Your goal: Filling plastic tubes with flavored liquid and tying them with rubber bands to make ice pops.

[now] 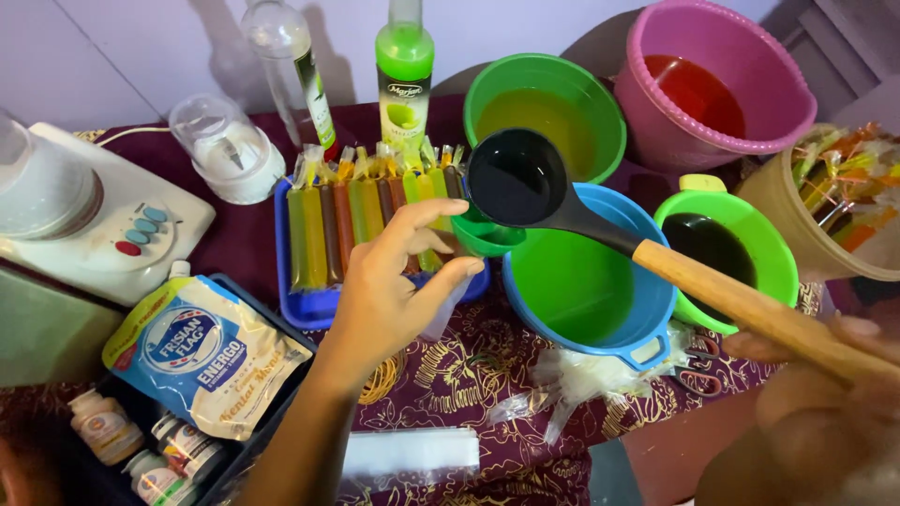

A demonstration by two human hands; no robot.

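My left hand [389, 286] reaches over the table's middle and pinches a thin clear plastic sleeve [444, 311] between thumb and fingers, just below a small green funnel [484, 236]. My right hand [825, 375], blurred at the lower right, grips the wooden handle of a black ladle [517, 178]. The ladle's bowl holds dark liquid and hovers above the funnel, in front of the green bowl. Behind my left hand lies a blue tray [314, 305] with several filled, coloured plastic tubes [352, 220] side by side.
Around the ladle stand a green bowl [600, 103] of yellow-green liquid, a pink bucket [792, 103] of red liquid, a blue bowl [647, 351] of green liquid and a green jug [773, 253] of dark liquid. A blender base [103, 234], bottles, a pouch [202, 361] and scissors [698, 375] lie nearby.
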